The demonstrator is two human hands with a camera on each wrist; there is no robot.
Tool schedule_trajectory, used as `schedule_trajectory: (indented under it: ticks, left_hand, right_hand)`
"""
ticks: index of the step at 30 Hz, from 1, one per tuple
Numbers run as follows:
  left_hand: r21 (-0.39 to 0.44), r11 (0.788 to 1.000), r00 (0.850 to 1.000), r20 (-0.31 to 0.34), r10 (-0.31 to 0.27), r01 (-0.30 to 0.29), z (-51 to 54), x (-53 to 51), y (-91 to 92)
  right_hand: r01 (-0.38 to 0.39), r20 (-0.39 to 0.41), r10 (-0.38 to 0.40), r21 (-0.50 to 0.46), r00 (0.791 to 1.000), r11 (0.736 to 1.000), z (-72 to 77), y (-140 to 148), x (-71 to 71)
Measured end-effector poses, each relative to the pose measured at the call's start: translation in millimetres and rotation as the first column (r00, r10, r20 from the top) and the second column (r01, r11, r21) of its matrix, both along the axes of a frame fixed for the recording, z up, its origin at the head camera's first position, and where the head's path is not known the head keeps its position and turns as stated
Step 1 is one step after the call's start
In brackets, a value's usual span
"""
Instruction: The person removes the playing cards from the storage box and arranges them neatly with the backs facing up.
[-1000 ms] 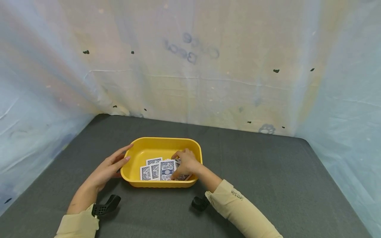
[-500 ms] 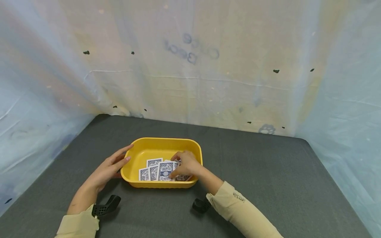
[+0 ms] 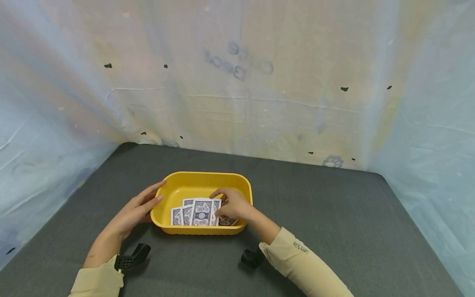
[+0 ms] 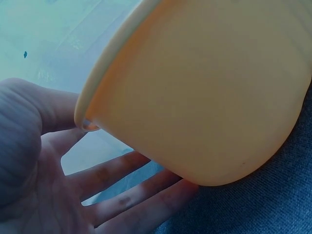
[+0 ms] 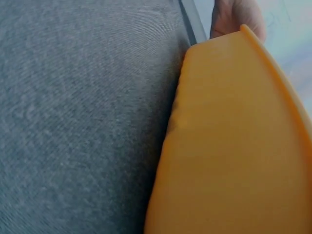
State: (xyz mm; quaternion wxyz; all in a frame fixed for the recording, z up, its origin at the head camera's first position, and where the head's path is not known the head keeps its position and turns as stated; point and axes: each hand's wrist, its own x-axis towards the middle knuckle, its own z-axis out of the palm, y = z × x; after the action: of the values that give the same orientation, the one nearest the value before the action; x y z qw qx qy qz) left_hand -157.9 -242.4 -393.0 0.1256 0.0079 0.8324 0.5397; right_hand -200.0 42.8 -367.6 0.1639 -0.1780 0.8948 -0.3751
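Note:
A yellow plastic basin [image 3: 200,230] stands on the dark table with several playing cards [image 3: 202,213] inside. Blue-and-white patterned backs face up, the cards overlapping along the near side. My right hand [image 3: 234,204] reaches in over the right end. Its thumb and fingers are curled at the right edge of the fanned cards and pinch there; the far fingertips are partly hidden. Darker cards [image 3: 227,220] lie below this hand. At the basin's left end, my left hand [image 3: 137,212] touches the rim. In the left wrist view its thumb meets the rim while straight fingers [image 4: 131,195] lie by the outer wall.
The dark grey table [image 3: 334,231] extends around the basin. Pale sheeting [image 3: 237,103] hangs behind the table and at both sides. Black wrist devices [image 3: 133,256] sit at both wrists near the front of the table.
The fanned cards have slid left inside the basin, and another card back shows at their right edge. My right thumb has shifted slightly away from me. The left hand and basin stay put.

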Motion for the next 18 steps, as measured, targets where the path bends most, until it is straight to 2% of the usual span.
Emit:
schedule_trajectory:
  ticks: [5,12,18]
  left_hand:
    - [0.004,1.000,1.000,0.006,-0.002,0.002,-0.5,-0.6,-0.9]
    - [0.007,1.000,1.000,-0.001,-0.009,0.009,-0.8,-0.6,-1.5]
    - [-0.003,1.000,1.000,0.006,-0.005,0.005,0.0,-0.3,0.0]
  right_hand:
    - [0.056,0.016,-0.054,-0.095,0.998,0.994,4.0,4.2,-1.7]
    - [0.128,-0.042,-0.134,-0.122,0.990,0.984,12.0,12.7,-6.9]
    - [0.167,-0.032,-0.176,-0.184,0.984,0.969,18.1,22.1,-10.9]
